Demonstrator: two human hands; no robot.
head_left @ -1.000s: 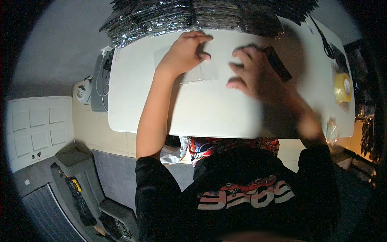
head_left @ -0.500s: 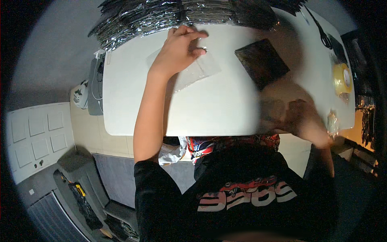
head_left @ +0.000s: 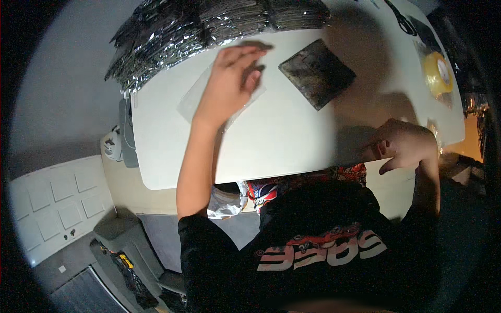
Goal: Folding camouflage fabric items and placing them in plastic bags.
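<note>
A clear plastic sleeve (head_left: 195, 101) lies on the white table (head_left: 250, 146), partly covered by my left hand (head_left: 229, 78). That hand is open, thumb apart from the stretched fingers, with nothing visible in it. To its right lies a flat, dark, square piece (head_left: 317, 75) with a mottled, slightly shiny surface; neither hand touches it. My right hand (head_left: 407, 143) is by the table's front right edge, its fingers loosely bent and the thumb apart. Shadow covers part of its fingers, and no held thing shows.
Stacks of dark, shiny plastic packets (head_left: 209, 26) line the far edge. At the right are a roll of yellowish clear tape (head_left: 438, 73) and black-handled scissors (head_left: 404, 23). A white crumpled bag (head_left: 227, 201) is below the table's front edge.
My right hand has moved right, out to the table's front right edge. My left hand stays over the clear sleeve, its thumb a little lower. The whole view has shifted and tilted.
</note>
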